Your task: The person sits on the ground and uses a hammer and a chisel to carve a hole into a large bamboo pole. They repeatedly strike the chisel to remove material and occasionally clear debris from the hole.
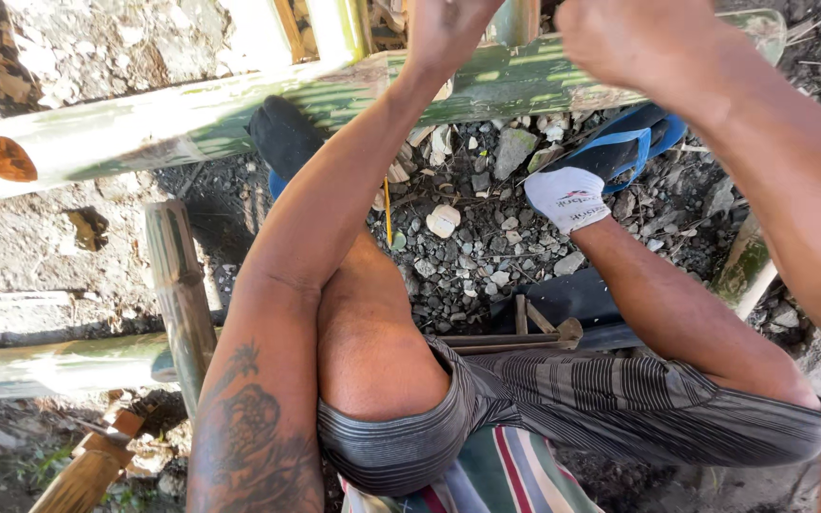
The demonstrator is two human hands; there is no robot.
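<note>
A long green bamboo pole (192,119) runs across the top of the view, above my knees. My left hand (447,33) reaches up over it at the top centre. Its fingers curl beside a short upright bamboo piece (515,19) and are cut off by the frame edge. My right hand (634,38) is held as a fist just right of that piece, above the pole. Its back faces me, so whatever is in it is hidden. Both forearms stretch up from the bottom corners.
I sit with bare knees and striped shorts (563,399) over gravel (472,266). One foot wears a black sock (282,133), the other a white sock (570,198) on a blue sandal (634,142). A bamboo post (178,285), a lower pole (49,366) and wooden sticks (515,337) lie nearby.
</note>
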